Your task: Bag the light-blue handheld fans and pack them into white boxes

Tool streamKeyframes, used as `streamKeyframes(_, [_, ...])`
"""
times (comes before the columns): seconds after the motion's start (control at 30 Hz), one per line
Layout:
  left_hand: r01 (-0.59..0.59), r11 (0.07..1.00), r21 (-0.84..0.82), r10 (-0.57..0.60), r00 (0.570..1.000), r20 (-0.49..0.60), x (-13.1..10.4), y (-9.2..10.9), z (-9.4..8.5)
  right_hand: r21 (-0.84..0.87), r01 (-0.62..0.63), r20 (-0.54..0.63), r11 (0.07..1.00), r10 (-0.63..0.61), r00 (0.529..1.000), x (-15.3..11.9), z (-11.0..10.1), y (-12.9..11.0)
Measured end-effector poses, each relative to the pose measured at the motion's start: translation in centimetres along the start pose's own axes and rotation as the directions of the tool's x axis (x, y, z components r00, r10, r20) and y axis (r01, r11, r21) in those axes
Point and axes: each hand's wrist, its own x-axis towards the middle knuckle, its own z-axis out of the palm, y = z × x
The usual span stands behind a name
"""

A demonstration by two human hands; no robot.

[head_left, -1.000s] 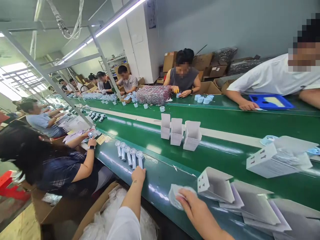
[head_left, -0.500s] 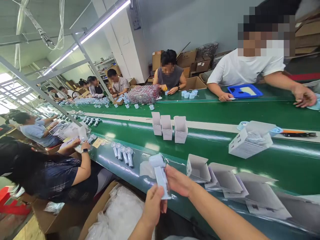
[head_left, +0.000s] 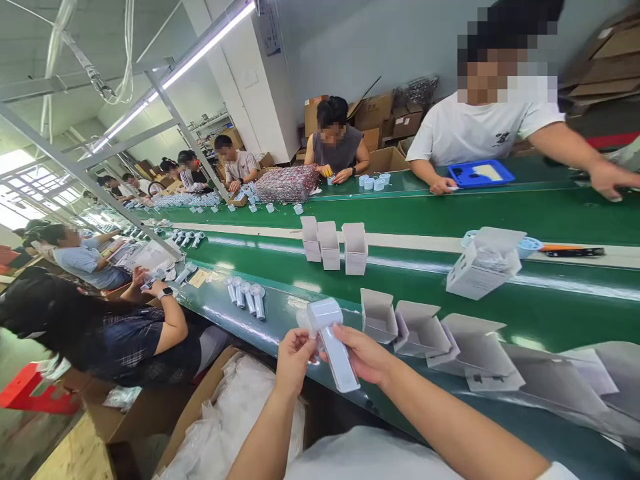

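Observation:
A light blue handheld fan (head_left: pixel 338 357) is up in front of me, round head uppermost and handle slanting down to the right. My right hand (head_left: pixel 367 357) grips it by the handle just below the head. Clear plastic (head_left: pixel 304 320), which looks like a thin bag, shows along the head's left side. My left hand (head_left: pixel 296 357) pinches this plastic beside the handle. Left of my hands, several similar fans (head_left: pixel 245 297) lie in a row on the bench. Open white boxes (head_left: pixel 379 319) stand close by my right hand and arm.
Three upright open boxes (head_left: pixel 327 247) stand on the green belt (head_left: pixel 280 257). Farther right is a filled box (head_left: pixel 483 267). Below my left arm, a carton holds plastic bags (head_left: pixel 245 407). A co-worker (head_left: pixel 145 327) sits at left; others work across the belt.
My left hand has left the lower handle and moved up to the plastic by the fan's head. The handle now tilts more to the right. The view has shifted slightly.

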Motion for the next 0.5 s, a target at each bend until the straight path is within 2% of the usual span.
streamKeyframes(0.1, [-0.13, 0.969, 0.212, 0.147, 0.987, -0.062, 0.1, 0.6, -0.1, -0.057, -0.027, 0.068, 0.998, 0.031, 0.997, -0.8, -0.4, 0.2])
streamKeyframes(0.13, [-0.142, 0.965, 0.219, 0.169, 0.98, -0.11, 0.2, 0.9, -0.3, -0.119, -0.012, 0.09, 0.993, 0.023, 0.996, -1.0, -0.5, 0.4])
streamKeyframes(0.17, [-0.122, 0.976, 0.18, 0.153, 0.974, -0.168, 0.5, 1.2, -0.4, -0.189, 0.017, 0.105, 0.982, 0.003, 0.994, -1.2, -0.5, 0.6])
streamKeyframes(0.27, [0.017, 0.998, -0.061, -0.033, 0.957, -0.29, 1.3, 1.4, -0.5, -0.409, 0.138, 0.086, 0.902, -0.112, 0.99, -1.7, -0.7, 1.0])
streamKeyframes(0.37, [0.062, 0.989, -0.136, -0.098, 0.957, -0.272, 1.7, 1.1, -0.2, -0.658, 0.2, 0.071, 0.726, -0.205, 0.976, -2.7, -0.6, 0.8])
streamKeyframes(0.43, [0.058, 0.989, -0.138, -0.09, 0.968, -0.234, 1.4, 0.8, 0.1, -0.773, 0.204, 0.115, 0.601, -0.183, 0.976, -3.5, -0.3, 0.5])
streamKeyframes(0.5, [0.021, 0.996, -0.082, -0.032, 0.989, -0.144, 1.0, 0.8, 0.2, -0.817, 0.203, 0.154, 0.54, -0.135, 0.979, -4.3, 0.0, 0.2])
